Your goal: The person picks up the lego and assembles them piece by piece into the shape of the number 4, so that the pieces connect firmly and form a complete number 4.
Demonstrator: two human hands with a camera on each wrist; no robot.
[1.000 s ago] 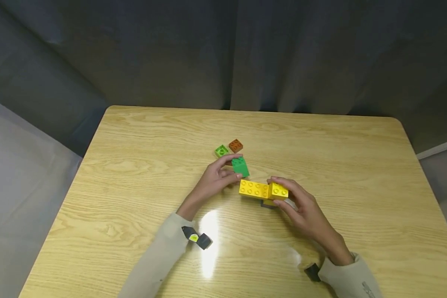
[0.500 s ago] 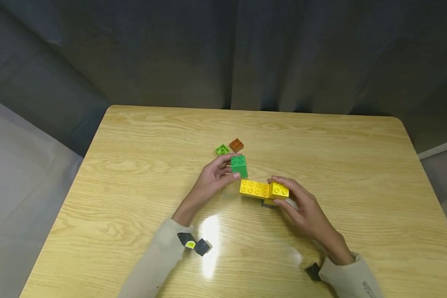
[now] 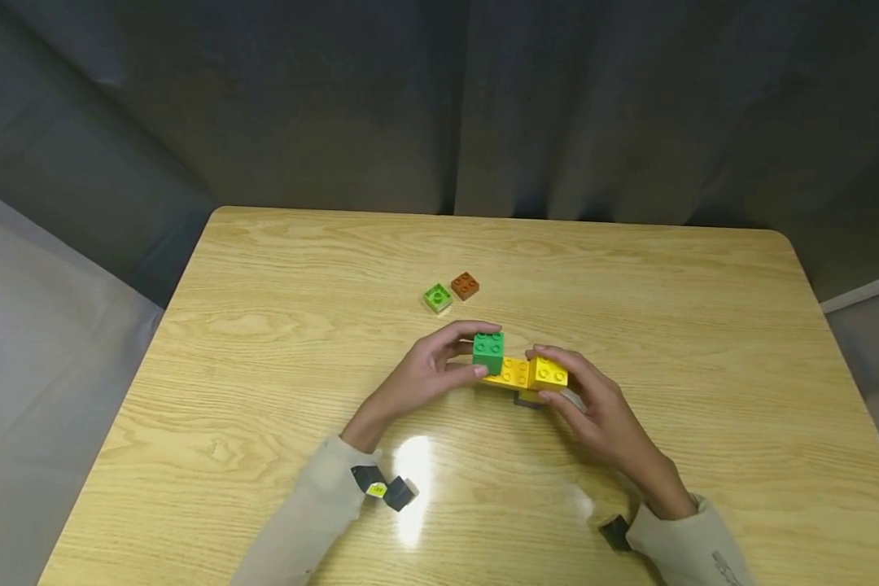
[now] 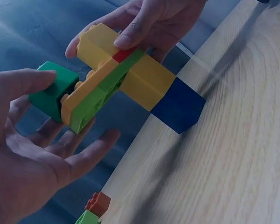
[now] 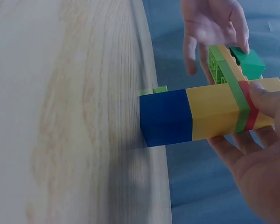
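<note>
My left hand [image 3: 439, 368] pinches a green building brick [image 3: 487, 353] between thumb and fingers. The brick sits at the far left end of a yellow studded arm [image 3: 514, 372], right at its studs. That arm belongs to a stack of toy bricks, which my right hand [image 3: 601, 411] grips near its top. In the left wrist view the stack has a dark blue brick [image 4: 178, 105] at the bottom and a yellow brick [image 4: 148, 83] above it. Then come a light green layer [image 4: 95, 100], a red piece [image 4: 125, 54] and a yellow top brick [image 4: 99, 44].
Farther back on the wooden table [image 3: 300, 325] lie a light green brick [image 3: 438, 298], hollow side up, and a brown-orange brick [image 3: 465, 285], studs up. A dark curtain [image 3: 337, 106] hangs behind the table's back edge.
My left hand has brought the green brick right and toward me, from behind the yellow arm onto its left end. My right hand and the stack have stayed in place.
</note>
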